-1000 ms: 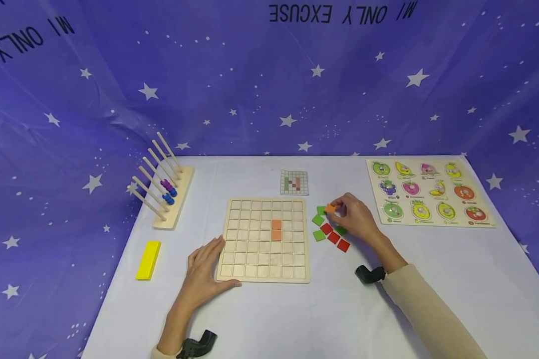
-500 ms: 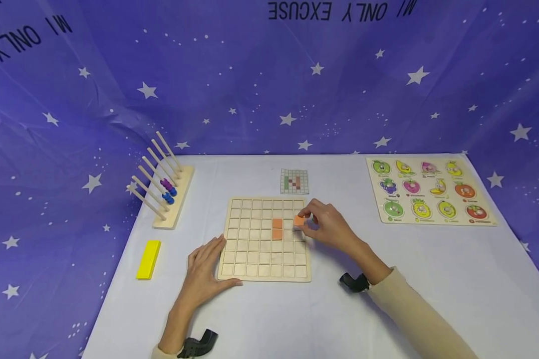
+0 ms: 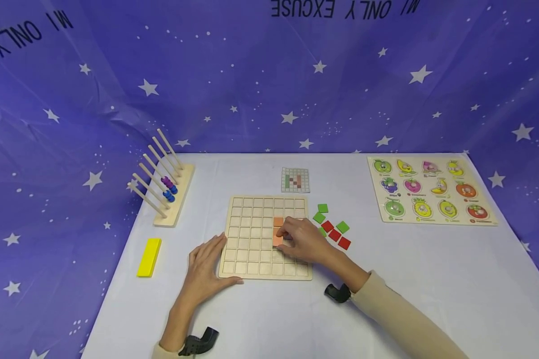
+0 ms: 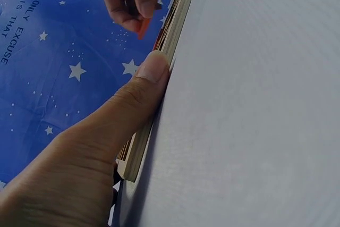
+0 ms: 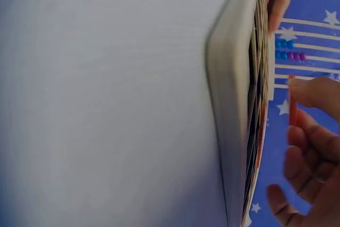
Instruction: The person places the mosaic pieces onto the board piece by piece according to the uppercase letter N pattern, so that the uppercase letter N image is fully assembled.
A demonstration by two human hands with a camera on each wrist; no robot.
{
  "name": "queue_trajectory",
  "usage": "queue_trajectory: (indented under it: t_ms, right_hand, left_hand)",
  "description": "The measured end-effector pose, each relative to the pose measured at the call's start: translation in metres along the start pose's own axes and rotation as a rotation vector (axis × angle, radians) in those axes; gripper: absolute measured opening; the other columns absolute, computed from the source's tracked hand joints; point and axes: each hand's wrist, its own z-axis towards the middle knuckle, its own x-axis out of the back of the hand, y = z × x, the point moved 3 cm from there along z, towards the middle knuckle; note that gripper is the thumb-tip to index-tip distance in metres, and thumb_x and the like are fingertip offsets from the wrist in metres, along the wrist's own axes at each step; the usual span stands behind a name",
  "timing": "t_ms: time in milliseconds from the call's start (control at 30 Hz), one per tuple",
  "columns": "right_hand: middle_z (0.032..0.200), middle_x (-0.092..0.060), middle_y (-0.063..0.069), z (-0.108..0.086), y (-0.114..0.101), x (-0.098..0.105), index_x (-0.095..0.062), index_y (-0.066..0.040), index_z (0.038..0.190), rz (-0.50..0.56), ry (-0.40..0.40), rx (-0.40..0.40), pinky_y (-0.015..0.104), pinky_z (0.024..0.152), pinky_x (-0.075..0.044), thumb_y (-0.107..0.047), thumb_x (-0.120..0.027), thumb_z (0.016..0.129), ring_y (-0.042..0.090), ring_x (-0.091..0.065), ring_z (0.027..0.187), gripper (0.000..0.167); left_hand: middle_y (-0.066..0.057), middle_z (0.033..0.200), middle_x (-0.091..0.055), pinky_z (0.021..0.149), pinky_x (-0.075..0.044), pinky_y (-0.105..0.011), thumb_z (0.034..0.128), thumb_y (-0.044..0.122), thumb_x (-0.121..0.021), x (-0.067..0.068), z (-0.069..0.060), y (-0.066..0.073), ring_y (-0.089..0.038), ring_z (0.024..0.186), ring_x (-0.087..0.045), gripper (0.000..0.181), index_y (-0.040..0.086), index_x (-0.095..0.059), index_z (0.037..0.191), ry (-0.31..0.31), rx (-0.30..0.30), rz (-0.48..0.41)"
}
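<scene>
One thin, square orange tile [image 3: 277, 241] is pinched between the thumb and fingers of the right hand [image 3: 306, 243], over a flat, square, pale wooden board [image 3: 253, 243] divided into small square cells. Both wrist views show the tile edge-on and clear of the board's surface. Two more flat, square orange tiles [image 3: 278, 221] lie in neighbouring cells of one column, right of the board's middle. The left hand [image 3: 205, 269] rests against the board's near left corner, its fingers reaching the left edge and its thumb spread away along the near edge.

The board lies around the middle of a table [image 3: 260, 319] covered in white cloth. Near its right edge are scattered thin, square green tiles [image 3: 343, 227], one partly hidden by the right hand, and thin, square red tiles [image 3: 335, 235]. Between the board and the table's far edge lies a small paper card [image 3: 295, 180] printed with a coloured grid. At the table's far right corner lies a pale board with colourful fruit pieces [image 3: 425, 202]. Toward the far left corner stands a pale wooden rack [image 3: 175, 207] with thin pegs, some carrying blue and purple beads [image 3: 167, 183]. Nearer along the left edge is a yellow oblong block [image 3: 149, 257].
</scene>
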Motion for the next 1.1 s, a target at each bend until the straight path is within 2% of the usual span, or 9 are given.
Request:
queue_trajectory:
  t_ms: [200, 533, 1100]
  right_hand:
    - [0.091, -0.061, -0.009, 0.002, 0.002, -0.008, -0.067, -0.018, 0.095, -0.017, -0.026, 0.001, 0.027, 0.072, -0.037, -0.031, -0.079, 0.080, 0.004, -0.055, 0.079, 0.024]
    - [0.091, -0.064, -0.010, 0.001, 0.008, -0.013, -0.068, -0.019, 0.094, -0.008, -0.034, -0.006, 0.026, 0.073, -0.038, -0.033, -0.082, 0.078, 0.004, -0.055, 0.078, 0.026]
    - [0.091, -0.066, -0.009, 0.000, 0.008, -0.011, -0.069, -0.019, 0.095, 0.041, -0.031, -0.028, 0.026, 0.073, -0.035, -0.036, -0.082, 0.078, 0.003, -0.050, 0.074, 0.028]
  left_hand:
    - [-0.013, 0.151, -0.044, 0.107, -0.021, -0.049, 0.0519, 0.054, -0.090, 0.000, 0.000, 0.000, -0.031, 0.138, -0.040, 0.116, 0.002, -0.045, 0.145, -0.004, 0.001, 0.006]
    - [-0.012, 0.152, -0.044, 0.107, -0.022, -0.049, 0.0520, 0.054, -0.090, 0.000, 0.000, 0.000, -0.031, 0.138, -0.040, 0.116, 0.002, -0.044, 0.145, -0.009, 0.009, 0.005]
    - [-0.011, 0.153, -0.043, 0.109, -0.020, -0.049, 0.0522, 0.057, -0.090, 0.000, 0.000, 0.000, -0.029, 0.140, -0.038, 0.118, 0.003, -0.043, 0.147, -0.020, 0.027, 0.005]
